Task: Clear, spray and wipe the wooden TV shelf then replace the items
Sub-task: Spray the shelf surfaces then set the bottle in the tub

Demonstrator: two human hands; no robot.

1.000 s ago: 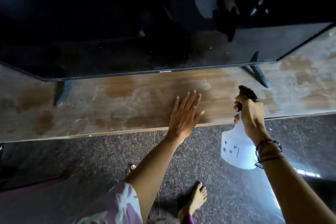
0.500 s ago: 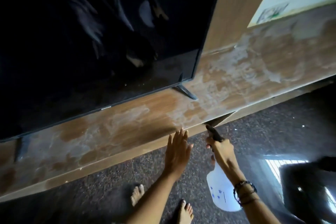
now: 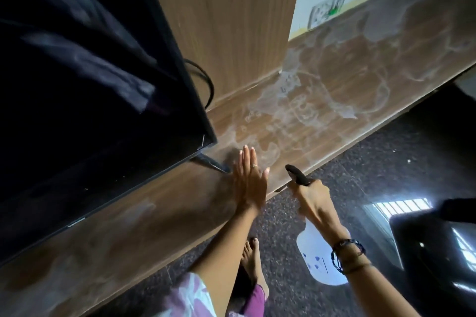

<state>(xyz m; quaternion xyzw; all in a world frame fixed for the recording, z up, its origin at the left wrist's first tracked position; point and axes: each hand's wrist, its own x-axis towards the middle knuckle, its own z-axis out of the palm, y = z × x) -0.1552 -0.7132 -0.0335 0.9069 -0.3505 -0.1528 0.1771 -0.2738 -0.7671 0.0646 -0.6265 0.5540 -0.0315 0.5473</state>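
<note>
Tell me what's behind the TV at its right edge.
A dark cable loops out from behind the TV, in front of the upright wooden panel. Where the cable goes is covered by the screen. The TV's foot rests on the wooden shelf.

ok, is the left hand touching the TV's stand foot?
Cannot tell. In the head view the left hand lies flat on the shelf, its edge right beside the stand foot, but neither gap nor contact shows plainly.
</note>
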